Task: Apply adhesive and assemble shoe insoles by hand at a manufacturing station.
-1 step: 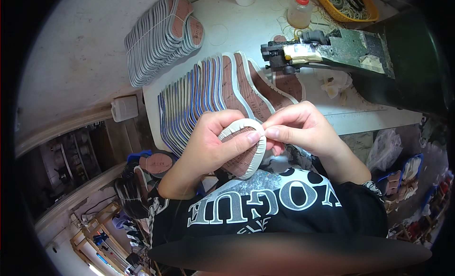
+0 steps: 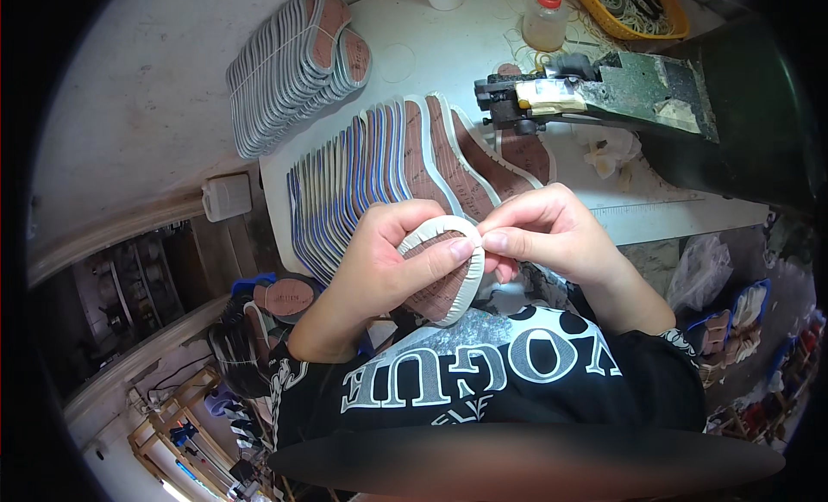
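Head view: left hand (image 2: 388, 256), right hand (image 2: 543, 230) pinch insole (image 2: 444, 282) rim.

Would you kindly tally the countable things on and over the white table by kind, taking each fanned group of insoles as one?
Insole held in both hands: 1 — insole, left hand, right hand
Fanned insole groups: 2 — bundled stack, fanned row
Squeeze bottles with red caps: 1 — bottle
Yellow baskets: 1 — basket
Total: 5
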Available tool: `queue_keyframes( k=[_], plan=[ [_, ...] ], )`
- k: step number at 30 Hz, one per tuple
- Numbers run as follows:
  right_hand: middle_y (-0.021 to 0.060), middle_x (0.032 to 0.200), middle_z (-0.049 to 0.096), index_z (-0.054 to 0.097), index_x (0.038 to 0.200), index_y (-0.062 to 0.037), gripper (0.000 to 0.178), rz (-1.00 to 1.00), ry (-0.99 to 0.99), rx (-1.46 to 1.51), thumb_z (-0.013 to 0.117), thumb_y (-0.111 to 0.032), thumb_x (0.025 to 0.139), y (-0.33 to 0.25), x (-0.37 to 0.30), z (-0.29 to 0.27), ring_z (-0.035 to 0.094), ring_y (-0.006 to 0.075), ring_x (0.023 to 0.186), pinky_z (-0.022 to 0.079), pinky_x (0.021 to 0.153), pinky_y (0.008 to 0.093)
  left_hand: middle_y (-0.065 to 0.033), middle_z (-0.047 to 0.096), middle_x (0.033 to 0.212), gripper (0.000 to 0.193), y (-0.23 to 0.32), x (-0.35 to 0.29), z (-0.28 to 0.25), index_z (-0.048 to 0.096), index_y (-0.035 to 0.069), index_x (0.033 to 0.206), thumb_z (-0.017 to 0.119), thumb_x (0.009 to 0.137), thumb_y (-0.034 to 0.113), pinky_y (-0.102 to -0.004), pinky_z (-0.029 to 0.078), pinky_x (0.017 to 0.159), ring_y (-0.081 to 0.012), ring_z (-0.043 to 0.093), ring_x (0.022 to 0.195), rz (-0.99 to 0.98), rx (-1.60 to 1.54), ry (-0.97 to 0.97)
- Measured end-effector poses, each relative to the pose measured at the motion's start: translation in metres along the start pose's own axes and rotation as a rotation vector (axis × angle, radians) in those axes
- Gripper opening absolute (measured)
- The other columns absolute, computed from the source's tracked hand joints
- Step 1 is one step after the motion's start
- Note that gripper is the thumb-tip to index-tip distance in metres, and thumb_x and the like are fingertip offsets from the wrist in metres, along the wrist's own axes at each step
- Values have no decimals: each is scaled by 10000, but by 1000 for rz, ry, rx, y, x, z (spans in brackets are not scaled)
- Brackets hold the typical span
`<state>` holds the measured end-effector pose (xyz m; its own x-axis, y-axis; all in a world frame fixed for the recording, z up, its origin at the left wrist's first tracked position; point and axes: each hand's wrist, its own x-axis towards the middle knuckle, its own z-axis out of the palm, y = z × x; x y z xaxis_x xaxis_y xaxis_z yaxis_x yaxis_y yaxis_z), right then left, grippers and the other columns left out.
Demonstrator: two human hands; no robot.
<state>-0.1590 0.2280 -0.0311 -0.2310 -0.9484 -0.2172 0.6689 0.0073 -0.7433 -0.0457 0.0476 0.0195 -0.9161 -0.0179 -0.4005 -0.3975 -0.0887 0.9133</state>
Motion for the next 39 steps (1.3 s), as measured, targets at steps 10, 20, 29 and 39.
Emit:
queue_keyframes(
  k=[10, 20, 29, 39],
  plan=[
    [23, 703, 642, 678, 888, 23, 163, 104, 76, -111, 624, -131, 888, -14, -3, 7, 576, 59, 597, 457, 541, 188, -31, 635, 750, 205, -9, 0, 1, 647, -23, 849, 638, 867, 181, -227, 447, 610, -58, 566, 710, 23, 82, 32],
    [7, 725, 636, 668, 919, 14, 194, 112, 61, -116, 590, -163, 918, -12, -1, 5, 550, 42, 610, 452, 555, 182, -28, 622, 714, 184, -16, -1, 6, 644, -24, 842, 627, 865, 158, -227, 434, 573, -53, 555, 661, 72, 153, 101],
    [-17, 708, 606, 651, 884, 11, 245, 6, 52, -185, 542, -199, 950, -2, 4, 11, 520, 38, 614, 419, 551, 203, -16, 618, 712, 173, -16, -1, 3, 639, -13, 855, 626, 872, 159, -220, 423, 567, -41, 540, 658, 133, 100, 112],
    [112, 692, 577, 632, 852, 23, 105, -638, 391, -925, 597, -76, 853, 22, 9, 19, 538, 210, 605, 416, 547, 296, -31, 615, 714, 162, -23, 2, 6, 626, -23, 855, 636, 854, 139, -232, 435, 586, -52, 549, 682, 68, 187, 171]
  ],
)
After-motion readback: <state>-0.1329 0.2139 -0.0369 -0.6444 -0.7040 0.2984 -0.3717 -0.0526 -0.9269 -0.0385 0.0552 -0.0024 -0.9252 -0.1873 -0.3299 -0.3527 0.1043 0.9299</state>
